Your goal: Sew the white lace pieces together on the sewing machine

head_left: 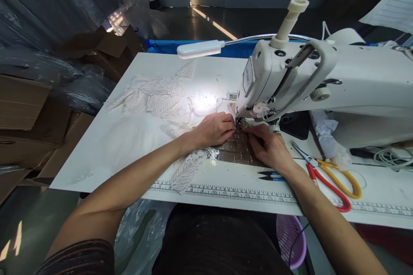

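Observation:
A white sewing machine (364, 79) stands at the right, with its needle and presser foot (238, 122) low over the work area. My left hand (215, 129) is closed, its fingertips at the left of the presser foot, on an edge of white lace fabric (161, 99). That lace spreads over the table to the left, and one end (189, 172) hangs down beside my wrist. My right hand (269, 144) pinches close to the needle from the right; what lies between its fingertips is hidden. Beneath both hands is a brown, shiny, tape-covered plate (237, 150).
Scissors (322, 172) with red and yellow handles and small thread snips (271, 176) lie by my right forearm. A lamp (200, 49) on a bendy neck lights the lace. A dark phone-like object (295, 124) rests under the machine arm. Cardboard boxes (29, 137) stand left.

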`<action>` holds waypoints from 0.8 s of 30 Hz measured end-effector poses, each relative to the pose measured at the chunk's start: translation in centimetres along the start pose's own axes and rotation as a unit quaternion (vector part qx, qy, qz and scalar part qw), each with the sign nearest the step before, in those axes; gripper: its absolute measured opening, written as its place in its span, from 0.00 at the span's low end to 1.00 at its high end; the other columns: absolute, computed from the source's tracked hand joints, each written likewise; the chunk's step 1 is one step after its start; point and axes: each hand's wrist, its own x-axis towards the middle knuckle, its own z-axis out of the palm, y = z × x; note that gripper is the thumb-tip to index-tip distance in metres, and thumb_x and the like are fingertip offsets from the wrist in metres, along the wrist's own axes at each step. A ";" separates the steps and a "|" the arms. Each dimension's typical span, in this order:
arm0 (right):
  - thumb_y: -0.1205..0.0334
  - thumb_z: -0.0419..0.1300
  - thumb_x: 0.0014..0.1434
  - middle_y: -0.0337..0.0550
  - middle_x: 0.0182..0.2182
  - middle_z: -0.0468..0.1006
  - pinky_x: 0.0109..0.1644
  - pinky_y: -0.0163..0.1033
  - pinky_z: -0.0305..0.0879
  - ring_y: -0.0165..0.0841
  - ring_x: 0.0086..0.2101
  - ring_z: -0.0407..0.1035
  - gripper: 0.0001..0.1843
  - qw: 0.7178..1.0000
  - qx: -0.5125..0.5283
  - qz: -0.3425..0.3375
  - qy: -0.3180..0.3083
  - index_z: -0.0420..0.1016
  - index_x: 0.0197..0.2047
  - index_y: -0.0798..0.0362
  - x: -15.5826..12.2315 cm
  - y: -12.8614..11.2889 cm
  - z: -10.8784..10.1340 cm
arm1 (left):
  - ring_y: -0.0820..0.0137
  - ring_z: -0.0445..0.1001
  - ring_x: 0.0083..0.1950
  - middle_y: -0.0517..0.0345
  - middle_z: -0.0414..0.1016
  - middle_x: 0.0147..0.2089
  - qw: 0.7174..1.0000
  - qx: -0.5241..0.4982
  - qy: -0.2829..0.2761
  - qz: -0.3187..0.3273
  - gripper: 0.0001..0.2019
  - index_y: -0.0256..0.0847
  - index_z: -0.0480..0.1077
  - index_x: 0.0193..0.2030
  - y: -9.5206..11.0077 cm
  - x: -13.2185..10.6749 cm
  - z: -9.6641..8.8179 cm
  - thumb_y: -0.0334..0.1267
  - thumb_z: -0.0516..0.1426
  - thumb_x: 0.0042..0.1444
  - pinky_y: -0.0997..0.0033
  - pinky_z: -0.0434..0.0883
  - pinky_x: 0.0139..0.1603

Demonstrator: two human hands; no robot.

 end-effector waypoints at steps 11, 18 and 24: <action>0.60 0.51 0.64 0.46 0.43 0.78 0.35 0.38 0.66 0.38 0.36 0.73 0.21 0.992 -0.114 -0.037 -0.028 0.74 0.58 0.41 0.5 -0.6 -0.1 | 0.69 0.73 0.36 0.51 0.78 0.40 0.997 0.028 -0.029 0.066 0.13 0.39 0.77 0.39 -0.1 -0.1 -1.0 0.34 0.50 0.65 0.65 0.68 0.37; 0.60 0.52 0.64 0.47 0.43 0.77 0.34 0.37 0.64 0.38 0.37 0.73 0.21 0.989 -0.135 -0.045 -0.040 0.74 0.58 0.41 0.5 -0.8 -0.2 | 0.69 0.70 0.34 0.52 0.77 0.41 0.994 0.059 -0.016 0.095 0.13 0.39 0.76 0.38 -0.2 -0.2 -0.7 0.35 0.50 0.65 0.65 0.64 0.37; 0.62 0.51 0.64 0.44 0.42 0.78 0.38 0.38 0.67 0.36 0.37 0.74 0.21 0.997 -0.064 -0.031 -0.041 0.74 0.57 0.41 0.4 -0.4 -0.3 | 0.69 0.70 0.35 0.53 0.78 0.42 0.994 0.043 -0.010 0.096 0.13 0.40 0.76 0.38 -0.2 -0.3 -0.9 0.36 0.50 0.65 0.65 0.65 0.40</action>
